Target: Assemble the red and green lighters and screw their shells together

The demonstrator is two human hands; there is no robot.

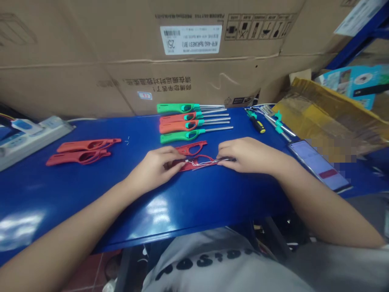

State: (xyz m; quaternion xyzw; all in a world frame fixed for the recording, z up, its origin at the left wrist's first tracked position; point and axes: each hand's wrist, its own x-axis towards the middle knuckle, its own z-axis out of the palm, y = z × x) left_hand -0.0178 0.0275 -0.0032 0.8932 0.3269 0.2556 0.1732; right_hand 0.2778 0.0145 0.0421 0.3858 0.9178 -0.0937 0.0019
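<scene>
- Your left hand [153,168] is closed, its fingers bearing down on a red plastic lighter shell [194,167] and pinning that shell to the bench.
- Your right hand [246,156] is closed too, with thumb and fingers pinching a small dark part [226,159] at the shell's narrow end; your fingers hide most of it, so you cannot tell exactly what it is.
- A thin pale wire [199,163] runs along the open shell between your hands, and the shell lies flat, directly under them.
- Step in hand, as it looks: you are working the wire and dark part on this one shell, with both hands committed to it.
- Next move: any shift of the dark part calls for a firm left-hand hold, since the fine wire looks easy to pull out of place.
- Another red shell [191,148] lies just above your left fingers, and two more red shells [88,145] sit well off to the left.
- Four assembled green and orange utility lighters [182,125] lie in a row beyond your hands.
- Further right are a yellow-and-black screwdriver [257,123] and a smartphone [317,164]; a power strip [30,140] sits at the left end of the blue bench [60,194], and a cardboard carton [152,52] stands behind.
</scene>
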